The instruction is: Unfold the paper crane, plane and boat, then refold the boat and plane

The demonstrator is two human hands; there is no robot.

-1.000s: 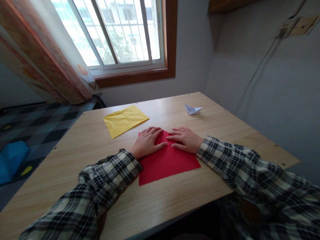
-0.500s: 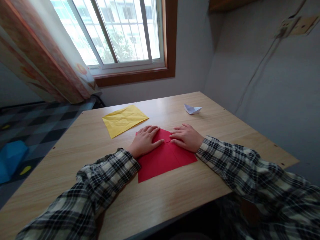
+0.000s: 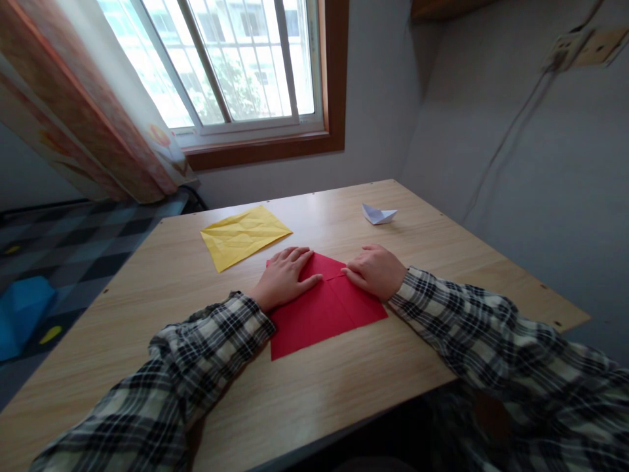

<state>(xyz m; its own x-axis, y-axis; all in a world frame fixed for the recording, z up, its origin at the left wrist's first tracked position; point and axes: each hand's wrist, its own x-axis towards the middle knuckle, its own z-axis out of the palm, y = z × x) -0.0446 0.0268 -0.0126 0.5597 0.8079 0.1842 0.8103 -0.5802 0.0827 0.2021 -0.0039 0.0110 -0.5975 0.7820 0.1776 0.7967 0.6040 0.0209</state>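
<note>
— Sleeves first, plaid ones, reaching in over the near edge of the wooden table (image 3: 344, 387). What are the hands on?

— Red paper (image 3: 324, 311), lying flat under both of them. The left hand (image 3: 285, 275) is spread, palm down, fingers loosely open, pinning the sheet's far left part; it grips nothing, just presses. The right hand (image 3: 376, 270) is half curled, fingertips bearing on the fold line where the far right corner slants in. It closes on nothing either.

— How far along does it look?

— Early, I'd judge. A centre crease runs toward the near edge, and both far corners seem folded in to a point between the hands. The near half is a plain flat sheet, so most folding appears undone.

— And beyond the hands?

— Past the left one, well apart from the red sheet, a creased yellow paper (image 3: 244, 235) lies flat. Farther beyond the right one sits a small white paper boat (image 3: 378, 214), finished.
</note>
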